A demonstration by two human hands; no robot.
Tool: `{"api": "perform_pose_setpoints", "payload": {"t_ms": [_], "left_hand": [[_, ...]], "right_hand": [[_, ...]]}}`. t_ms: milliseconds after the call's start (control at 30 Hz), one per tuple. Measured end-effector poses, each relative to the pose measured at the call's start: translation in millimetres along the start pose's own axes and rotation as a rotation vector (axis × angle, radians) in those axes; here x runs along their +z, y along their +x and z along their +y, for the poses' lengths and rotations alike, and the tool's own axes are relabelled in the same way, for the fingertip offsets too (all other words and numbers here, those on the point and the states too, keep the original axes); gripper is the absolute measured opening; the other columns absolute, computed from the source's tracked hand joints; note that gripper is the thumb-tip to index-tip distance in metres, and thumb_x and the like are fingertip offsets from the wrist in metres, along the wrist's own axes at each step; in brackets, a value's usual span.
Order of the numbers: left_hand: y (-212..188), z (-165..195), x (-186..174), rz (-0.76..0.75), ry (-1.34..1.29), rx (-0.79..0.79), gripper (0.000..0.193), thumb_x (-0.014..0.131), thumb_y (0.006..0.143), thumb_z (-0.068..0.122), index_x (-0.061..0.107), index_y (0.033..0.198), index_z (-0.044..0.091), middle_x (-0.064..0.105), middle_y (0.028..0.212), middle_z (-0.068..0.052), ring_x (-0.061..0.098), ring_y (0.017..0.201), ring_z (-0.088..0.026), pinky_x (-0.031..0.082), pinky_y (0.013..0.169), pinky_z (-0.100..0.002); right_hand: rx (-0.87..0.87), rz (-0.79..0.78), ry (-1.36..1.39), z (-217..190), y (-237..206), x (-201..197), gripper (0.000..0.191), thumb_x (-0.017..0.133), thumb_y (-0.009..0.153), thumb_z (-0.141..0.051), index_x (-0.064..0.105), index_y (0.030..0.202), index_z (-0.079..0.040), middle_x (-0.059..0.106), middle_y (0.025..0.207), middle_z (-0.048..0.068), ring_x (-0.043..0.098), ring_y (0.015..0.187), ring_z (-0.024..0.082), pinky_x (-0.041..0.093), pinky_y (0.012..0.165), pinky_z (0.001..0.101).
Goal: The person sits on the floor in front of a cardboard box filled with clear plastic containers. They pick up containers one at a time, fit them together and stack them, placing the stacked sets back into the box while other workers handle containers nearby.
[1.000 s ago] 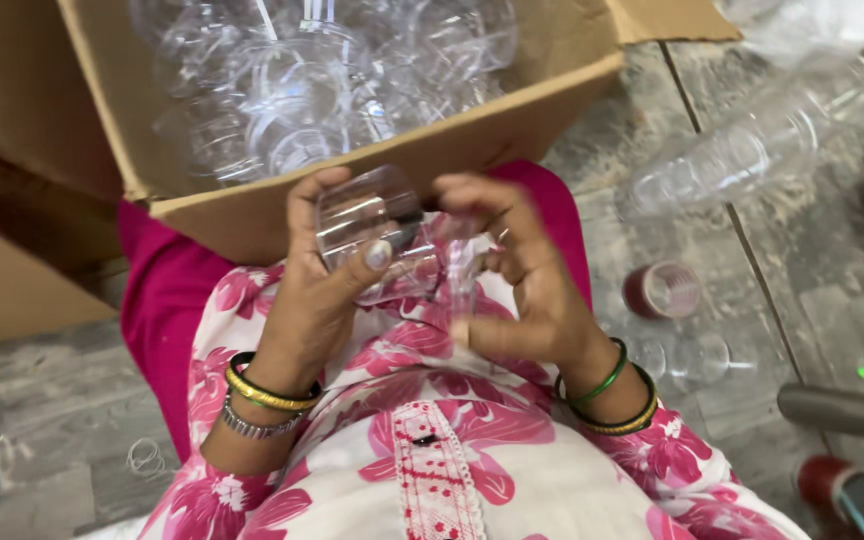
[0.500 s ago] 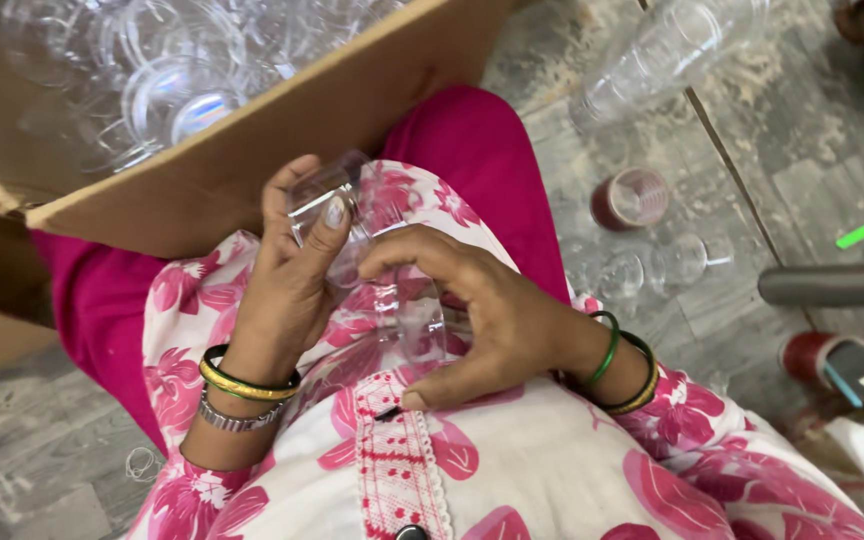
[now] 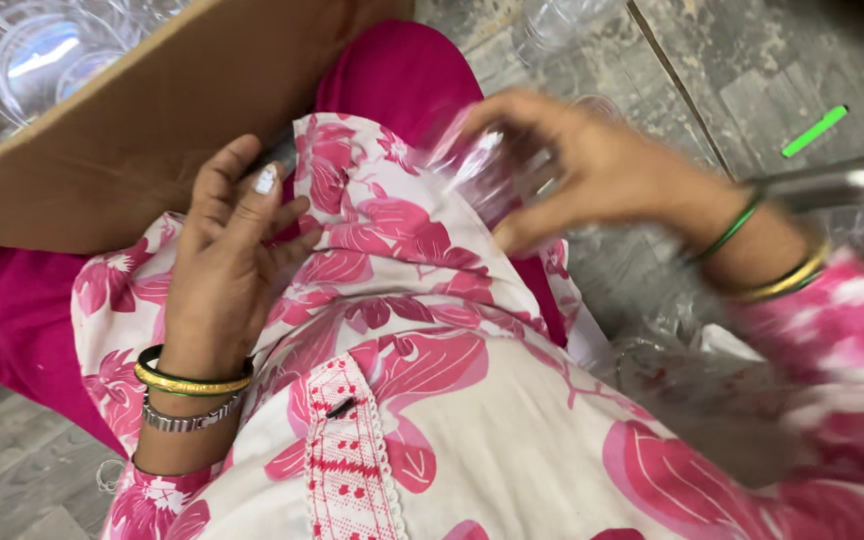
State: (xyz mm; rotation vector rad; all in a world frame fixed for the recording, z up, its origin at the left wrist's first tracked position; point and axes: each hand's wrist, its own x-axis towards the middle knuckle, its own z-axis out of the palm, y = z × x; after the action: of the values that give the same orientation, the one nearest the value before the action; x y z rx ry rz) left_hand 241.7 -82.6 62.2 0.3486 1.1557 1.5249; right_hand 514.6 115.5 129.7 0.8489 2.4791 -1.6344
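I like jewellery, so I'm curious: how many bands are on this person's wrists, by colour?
Gold bangles: 2
Green bangles: 2
Silver band: 1
Total: 5

Right hand (image 3: pixel 592 170), motion-blurred, grips what appears to be a clear plastic cup (image 3: pixel 477 170) above the lap. Left hand (image 3: pixel 227 260) rests empty, fingers (image 3: pixel 252 195) spread, on floral cloth (image 3: pixel 402 330) beside the cardboard box (image 3: pixel 102 170) of clear cups.

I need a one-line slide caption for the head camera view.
Right hand grips a clear plastic cup; left hand rests open beside a cardboard box.
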Motion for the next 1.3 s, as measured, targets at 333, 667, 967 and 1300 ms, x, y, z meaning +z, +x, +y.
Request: {"api": "perform_pose_setpoints", "payload": {"t_ms": [333,667,967,1300], "left_hand": [[-20,1,-14,0.002,-0.021,0.030,0.033,0.060,0.106,0.014,0.052,0.138,0.009,0.062,0.130,-0.006,0.068,0.107,-0.018,0.059,0.093,-0.039],[-19,-2,-14,0.029,-0.001,0.009,0.032,0.059,0.105,0.014,0.053,0.136,0.008,0.064,0.128,-0.008,0.069,0.106,-0.019,0.060,0.092,-0.037],[-16,-4,-13,0.032,0.048,-0.004,0.035,0.059,0.103,0.015,0.053,0.137,0.006,0.065,0.128,-0.008,0.069,0.103,-0.017,0.059,0.092,-0.036],[-15,-6,-17,0.065,0.073,-0.022,0.034,0.060,0.101,0.018,0.056,0.133,0.006,0.065,0.124,-0.006,0.067,0.102,-0.014,0.058,0.090,-0.033]], "right_hand": [[0.819,-0.008,-0.384,165,-65,-78,0.095,0.087,0.059,-0.041,0.056,0.143,-0.007,0.070,0.119,0.016,0.067,0.102,0.031,0.056,0.081,0.0444],[0.758,0.141,-0.025,241,-90,-80,0.072,0.074,0.072,-0.032,0.055,0.138,-0.009,0.076,0.107,0.010,0.066,0.109,0.019,0.053,0.085,0.0391],[0.663,0.213,-0.429,265,-92,-56,0.084,0.088,0.061,-0.039,0.062,0.134,-0.006,0.069,0.107,0.022,0.067,0.098,0.034,0.054,0.085,0.0445],[0.557,0.149,-0.842,218,-79,-34,0.087,0.090,0.057,-0.041,0.064,0.132,-0.007,0.058,0.131,0.024,0.060,0.117,0.043,0.050,0.100,0.0475]]}}
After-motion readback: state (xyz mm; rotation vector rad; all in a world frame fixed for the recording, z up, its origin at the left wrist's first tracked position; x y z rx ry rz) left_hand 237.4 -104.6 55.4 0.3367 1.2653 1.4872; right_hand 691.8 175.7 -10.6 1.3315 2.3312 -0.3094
